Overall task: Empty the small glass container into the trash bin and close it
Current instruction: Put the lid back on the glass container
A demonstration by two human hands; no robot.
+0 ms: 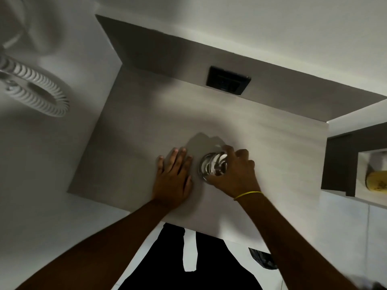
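A small clear glass container [212,165] stands on the grey counter [136,132] near its front edge. My right hand [236,172] wraps around it from the right, fingers curled over its top; a yellow thread circles that wrist. My left hand [173,174] lies flat on the counter just left of the container, fingers spread, holding nothing. What is inside the glass is blurred and I cannot tell. No trash bin is clearly in view.
A black switch plate [228,80] sits on the back wall above the counter. A white ribbed hose [35,88] coils at the left. A dark-framed niche [356,164] with a yellow object [377,181] is at the right. A dark scrap [262,258] lies on the floor.
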